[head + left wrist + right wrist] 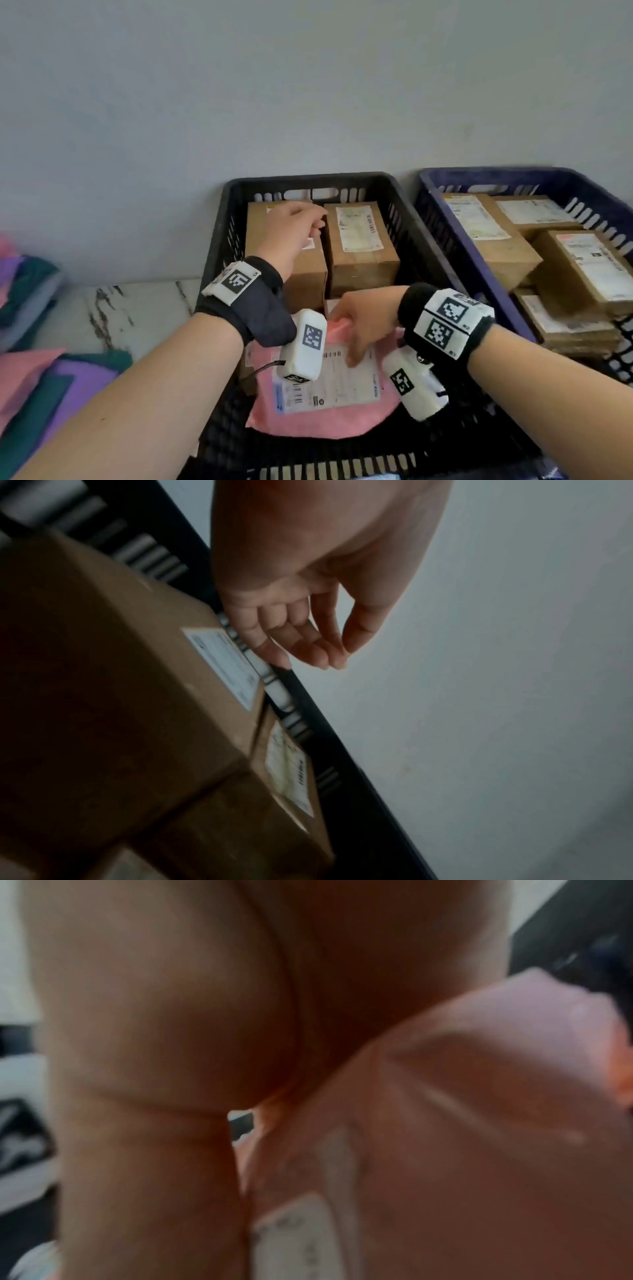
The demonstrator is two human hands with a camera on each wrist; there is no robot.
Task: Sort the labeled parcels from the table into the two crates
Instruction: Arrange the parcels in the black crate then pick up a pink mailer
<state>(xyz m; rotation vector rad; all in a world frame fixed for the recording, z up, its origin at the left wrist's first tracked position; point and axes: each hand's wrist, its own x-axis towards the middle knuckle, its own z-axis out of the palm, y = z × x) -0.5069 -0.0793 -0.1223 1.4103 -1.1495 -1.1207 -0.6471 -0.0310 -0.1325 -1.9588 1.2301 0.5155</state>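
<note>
a pink mailer with a white label is being gripped at its far edge by the right hand, fingers curled round it, and it is lying tilted in the near part of the black crate, below both wrists. in the right wrist view the pink film is being pressed close against the palm; the picture is blurred and fingertips cannot be made out there. the left hand is being held loose above the far half of the same crate, fingers relaxed and slightly bent, with nothing in it; in the left wrist view its fingers are being shown apart from the cardboard, hanging near the crate's slotted far wall. directly under the left hand a brown box is standing, and just to the right of that hand a second box with a long label is being kept upright beside the first, the two touching or nearly so. both boxes are also being seen in the left wrist view. to the right of the right hand a blue crate is being filled with several labeled cartons, stacked and overlapping. far to the left of the left arm, pink, purple and teal mailers are lying piled on a marble-patterned table.
</note>
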